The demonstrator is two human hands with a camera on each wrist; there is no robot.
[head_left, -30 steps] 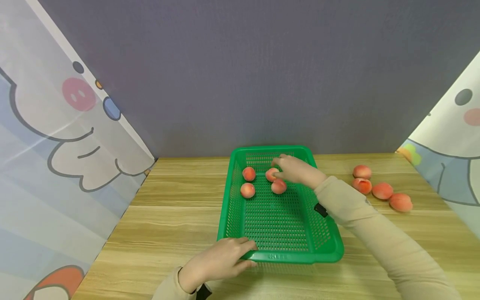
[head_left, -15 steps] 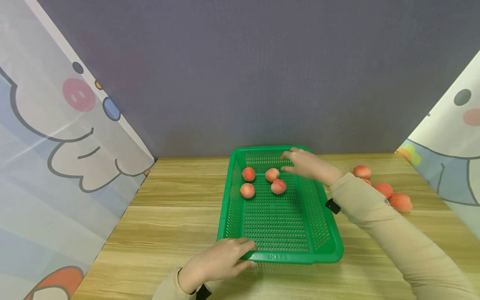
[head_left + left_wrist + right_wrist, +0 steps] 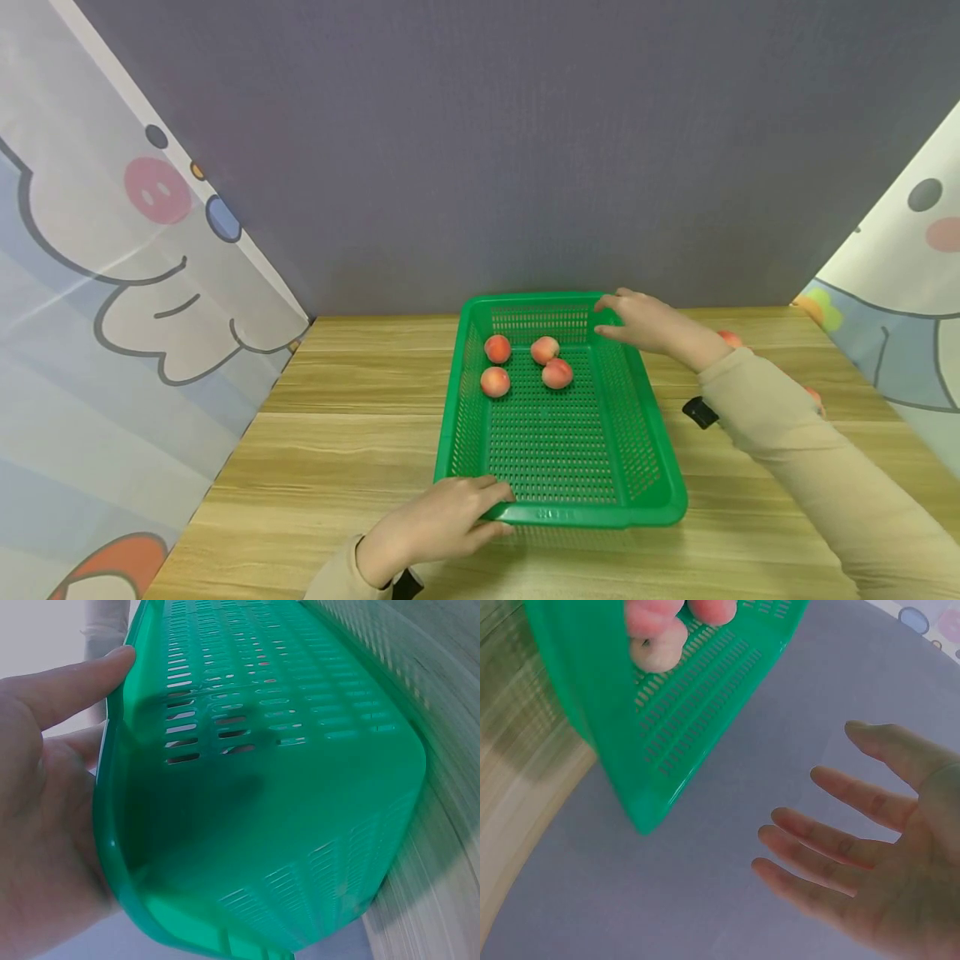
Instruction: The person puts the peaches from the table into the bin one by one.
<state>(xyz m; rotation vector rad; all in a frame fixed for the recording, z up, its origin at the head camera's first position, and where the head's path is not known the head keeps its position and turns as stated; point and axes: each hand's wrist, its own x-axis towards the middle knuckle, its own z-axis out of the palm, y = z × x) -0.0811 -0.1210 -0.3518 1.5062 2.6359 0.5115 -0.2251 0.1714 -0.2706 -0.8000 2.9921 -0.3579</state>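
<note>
since the earlier frame the right hand [image 3: 651,323] has drawn away from the peaches [image 3: 557,373] to the far right corner of the green basket [image 3: 555,514], while the basket and the left hand [image 3: 442,518] look unmoved. the basket sits upright on the bench [image 3: 352,433], and four peaches lie inside it toward the far end, two along the left side and two near the middle, touching or nearly so. its perforated plastic looks light and stiff, likely to slide if nudged, so the rim seems the best place to take hold. the peaches look smooth, may roll and perhaps bruise, so cup each round its middle with a gentle grip. the left hand pinches the near rim between fingers and thumb; the right is spread, fingers apart, holding nothing. out to the right, loose peaches [image 3: 730,338] lie on the bench, mostly hidden by the right sleeve [image 3: 795,425], so i cannot count them. beyond stands a grey partition [image 3: 525,167], with cartoon-printed sheets [image 3: 165,250] at either side
</note>
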